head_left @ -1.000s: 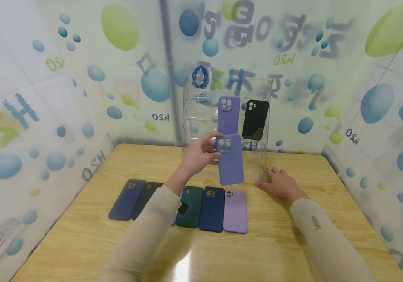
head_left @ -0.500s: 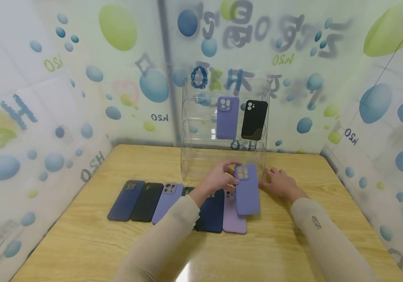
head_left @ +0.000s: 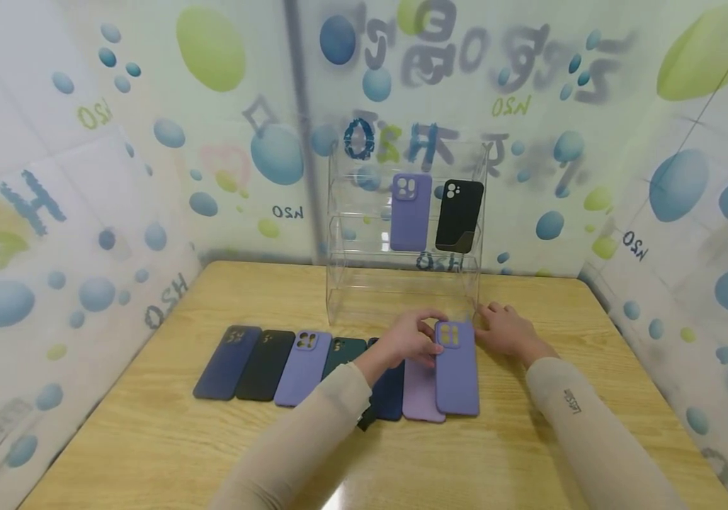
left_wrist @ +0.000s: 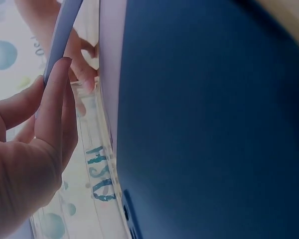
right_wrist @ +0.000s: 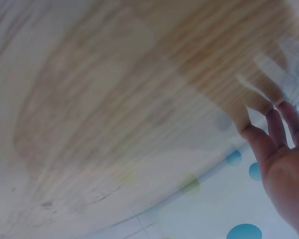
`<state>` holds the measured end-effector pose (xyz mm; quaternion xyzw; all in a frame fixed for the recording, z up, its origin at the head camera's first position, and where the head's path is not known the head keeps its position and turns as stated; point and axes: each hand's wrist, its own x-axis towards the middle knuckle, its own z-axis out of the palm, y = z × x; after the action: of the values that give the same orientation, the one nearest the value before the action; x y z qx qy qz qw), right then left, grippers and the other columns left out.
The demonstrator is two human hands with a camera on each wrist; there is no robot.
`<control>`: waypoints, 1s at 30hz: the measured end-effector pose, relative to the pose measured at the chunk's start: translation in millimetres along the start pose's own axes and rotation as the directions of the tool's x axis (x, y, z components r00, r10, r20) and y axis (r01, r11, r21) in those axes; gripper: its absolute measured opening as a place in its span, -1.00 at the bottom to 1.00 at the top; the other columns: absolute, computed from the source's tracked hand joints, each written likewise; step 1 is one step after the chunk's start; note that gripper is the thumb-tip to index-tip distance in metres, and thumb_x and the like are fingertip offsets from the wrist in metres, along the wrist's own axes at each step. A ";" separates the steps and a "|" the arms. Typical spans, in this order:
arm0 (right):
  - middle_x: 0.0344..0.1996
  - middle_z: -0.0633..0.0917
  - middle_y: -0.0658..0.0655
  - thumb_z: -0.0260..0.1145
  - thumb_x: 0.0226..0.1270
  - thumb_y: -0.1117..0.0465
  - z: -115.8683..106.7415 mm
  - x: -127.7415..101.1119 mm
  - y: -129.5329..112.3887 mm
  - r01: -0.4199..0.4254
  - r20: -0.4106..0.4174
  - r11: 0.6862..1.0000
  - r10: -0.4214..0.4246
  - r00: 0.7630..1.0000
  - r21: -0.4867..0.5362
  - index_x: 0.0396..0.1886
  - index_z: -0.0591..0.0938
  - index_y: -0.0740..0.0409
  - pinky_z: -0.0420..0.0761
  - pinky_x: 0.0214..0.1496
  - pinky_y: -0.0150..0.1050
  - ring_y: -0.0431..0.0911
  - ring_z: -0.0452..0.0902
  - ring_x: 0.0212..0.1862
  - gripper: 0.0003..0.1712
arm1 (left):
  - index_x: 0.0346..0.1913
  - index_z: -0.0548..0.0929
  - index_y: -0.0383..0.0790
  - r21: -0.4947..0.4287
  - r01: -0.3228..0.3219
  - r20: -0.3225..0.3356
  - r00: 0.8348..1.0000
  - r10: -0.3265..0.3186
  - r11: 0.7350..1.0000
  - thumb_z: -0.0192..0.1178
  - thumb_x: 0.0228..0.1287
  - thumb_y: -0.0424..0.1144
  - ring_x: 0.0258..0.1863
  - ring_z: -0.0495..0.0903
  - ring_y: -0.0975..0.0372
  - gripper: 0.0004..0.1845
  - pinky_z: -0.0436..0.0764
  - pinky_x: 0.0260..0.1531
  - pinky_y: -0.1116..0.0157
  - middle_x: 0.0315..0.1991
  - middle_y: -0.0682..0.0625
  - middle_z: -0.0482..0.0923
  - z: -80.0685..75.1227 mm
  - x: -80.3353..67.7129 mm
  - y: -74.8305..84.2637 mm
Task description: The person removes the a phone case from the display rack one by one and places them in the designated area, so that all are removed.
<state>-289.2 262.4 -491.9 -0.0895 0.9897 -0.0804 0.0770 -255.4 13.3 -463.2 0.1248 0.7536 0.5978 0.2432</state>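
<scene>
Fingers of your left hand (head_left: 410, 337) pinch the left edge of the purple, round-cornered phone case (head_left: 458, 375), the thumb and fingertips closed on its rim. It's tilted at the right end of the row, overlapping the pale lilac phone case (head_left: 418, 389) in the head view; whether its lower edge touches the wooden counter (head_left: 510, 446) you can't tell. To set it down well, shift it slightly right, seat the lower edge first, then ease the top flat before letting go. Your right hand (head_left: 509, 331), fingers loosely extended and gripping nothing visible, is best kept clear of it
</scene>
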 end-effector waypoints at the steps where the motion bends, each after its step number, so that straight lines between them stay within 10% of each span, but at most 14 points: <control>1: 0.39 0.33 0.34 0.03 0.42 -0.29 -0.1 -0.1 0.0 0.000 -0.001 1.000 0.000 1.000 0.001 0.51 0.25 0.11 0.40 0.16 0.43 0.37 0.23 0.35 -0.16 | 0.26 0.53 0.01 0.002 0.004 0.001 1.000 -0.004 1.000 0.33 0.15 -0.52 -0.43 0.70 0.08 -0.38 0.74 -0.41 0.11 -0.19 -0.16 0.58 1.5 0.0 -0.5; 21: 0.39 0.33 0.36 -0.07 0.32 -0.52 -1.5 -4.5 -2.3 0.009 -0.008 1.000 -0.009 1.000 0.005 0.51 0.23 0.15 0.38 0.12 0.47 0.37 0.21 0.36 0.05 | 0.31 0.45 -0.16 0.195 0.050 -0.025 0.999 -0.046 0.979 0.38 0.13 -0.48 -0.45 0.69 0.13 -0.35 0.73 -0.44 0.17 -0.18 -0.10 0.56 23.1 -0.5 0.5; 30: 0.39 0.33 0.37 -0.08 0.32 -0.53 -3.8 -6.0 -3.8 0.019 0.003 1.000 -0.019 1.000 0.000 0.49 0.26 0.16 0.40 0.11 0.46 0.39 0.20 0.37 0.04 | 0.14 0.58 -0.11 0.571 0.010 -0.056 0.998 0.027 0.821 0.50 0.06 -0.18 -0.33 0.59 0.30 -0.45 0.58 -0.36 0.33 -0.16 0.02 0.65 23.7 5.4 2.7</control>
<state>-283.3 260.4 -486.7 -0.0993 0.9887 -0.0811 0.0776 -248.0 36.4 -465.7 0.1766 0.9045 0.3496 0.1689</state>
